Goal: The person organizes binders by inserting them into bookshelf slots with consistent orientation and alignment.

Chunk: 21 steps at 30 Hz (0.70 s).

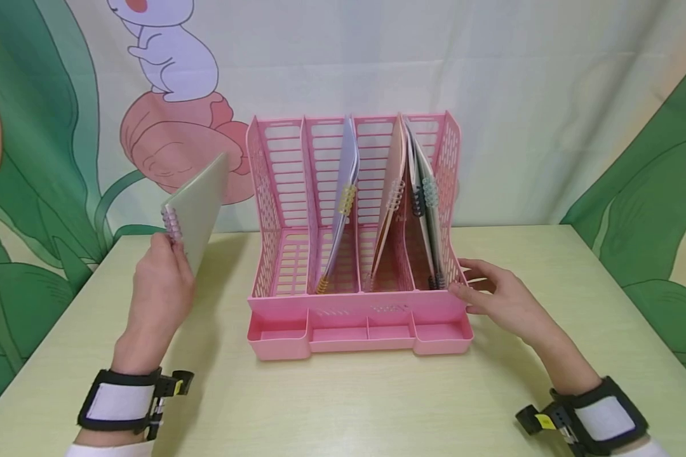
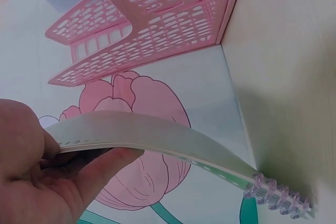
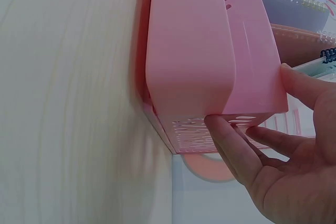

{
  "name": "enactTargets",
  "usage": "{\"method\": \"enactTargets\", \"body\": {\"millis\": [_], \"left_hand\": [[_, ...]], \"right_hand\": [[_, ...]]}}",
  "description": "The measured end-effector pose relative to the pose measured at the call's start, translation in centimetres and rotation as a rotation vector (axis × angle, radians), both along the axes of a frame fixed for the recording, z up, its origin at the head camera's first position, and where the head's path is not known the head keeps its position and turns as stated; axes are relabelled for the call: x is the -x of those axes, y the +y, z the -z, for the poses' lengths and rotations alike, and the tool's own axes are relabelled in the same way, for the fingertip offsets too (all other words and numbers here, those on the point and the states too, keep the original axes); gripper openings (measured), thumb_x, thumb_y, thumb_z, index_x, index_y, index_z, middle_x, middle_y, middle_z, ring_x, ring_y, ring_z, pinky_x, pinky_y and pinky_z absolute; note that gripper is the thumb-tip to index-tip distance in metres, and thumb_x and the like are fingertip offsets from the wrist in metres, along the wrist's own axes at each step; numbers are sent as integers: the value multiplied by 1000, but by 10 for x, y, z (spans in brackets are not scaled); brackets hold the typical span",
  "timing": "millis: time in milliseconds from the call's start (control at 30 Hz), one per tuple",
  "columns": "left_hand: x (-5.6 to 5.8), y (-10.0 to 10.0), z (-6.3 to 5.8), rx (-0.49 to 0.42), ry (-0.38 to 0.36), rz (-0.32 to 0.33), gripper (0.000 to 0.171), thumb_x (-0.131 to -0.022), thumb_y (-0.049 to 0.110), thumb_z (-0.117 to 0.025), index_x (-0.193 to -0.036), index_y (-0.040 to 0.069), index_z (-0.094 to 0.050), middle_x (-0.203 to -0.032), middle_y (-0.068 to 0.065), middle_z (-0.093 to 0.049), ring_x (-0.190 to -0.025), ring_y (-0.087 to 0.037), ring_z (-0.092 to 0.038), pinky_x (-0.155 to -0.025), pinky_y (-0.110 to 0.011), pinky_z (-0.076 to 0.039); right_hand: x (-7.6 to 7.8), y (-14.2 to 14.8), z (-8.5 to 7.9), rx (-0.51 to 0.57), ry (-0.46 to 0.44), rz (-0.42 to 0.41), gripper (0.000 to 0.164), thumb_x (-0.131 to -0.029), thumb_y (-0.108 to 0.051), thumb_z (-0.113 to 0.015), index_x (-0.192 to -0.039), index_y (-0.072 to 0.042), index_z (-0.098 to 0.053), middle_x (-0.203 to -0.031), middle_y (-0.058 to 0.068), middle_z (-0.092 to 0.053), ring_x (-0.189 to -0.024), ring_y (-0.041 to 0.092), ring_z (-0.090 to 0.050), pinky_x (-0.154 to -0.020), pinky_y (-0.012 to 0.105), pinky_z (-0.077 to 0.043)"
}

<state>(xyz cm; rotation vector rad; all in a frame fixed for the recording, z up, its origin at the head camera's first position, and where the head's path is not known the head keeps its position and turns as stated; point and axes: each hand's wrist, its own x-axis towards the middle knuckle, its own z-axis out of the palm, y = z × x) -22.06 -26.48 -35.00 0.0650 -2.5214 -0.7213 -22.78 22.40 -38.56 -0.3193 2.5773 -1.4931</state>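
My left hand (image 1: 162, 282) pinches a pale green loose-leaf notebook (image 1: 200, 200) by its spine edge and holds it up off the table, left of a pink file organizer (image 1: 360, 303). Its purple binding rings (image 2: 278, 198) show in the left wrist view, where the cover bends slightly. My right hand (image 1: 500, 295) grips the organizer's front right corner, thumb (image 3: 302, 85) on the front edge and fingers against the side. Standing in the organizer are a bluish notebook (image 1: 345, 158), a brownish-pink notebook (image 1: 393, 171) and, on the right, pale notebooks (image 1: 425, 165) with dark and teal rings.
The organizer's leftmost slot (image 1: 286, 254) holds no notebook. Along its front runs a low divided tray (image 1: 343, 346). The light wooden table (image 1: 343, 406) stretches around it, and a curtain (image 1: 520, 127) printed with plants and a rabbit hangs behind.
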Motion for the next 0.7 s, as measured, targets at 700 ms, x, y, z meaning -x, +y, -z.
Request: {"method": "enactTargets", "body": {"millis": [700], "left_hand": [[-6, 0, -7, -52, 48, 1, 35, -112, 16, -34, -120, -17, -43, -120, -42, -57, -106, -59, -61, -82, -71, -50]], "right_hand": [[-1, 0, 0, 1, 10, 0, 71, -100, -31, -70, -154, 1, -40, -139, 26, -53, -118, 42, -59, -83, 43, -61]]}}
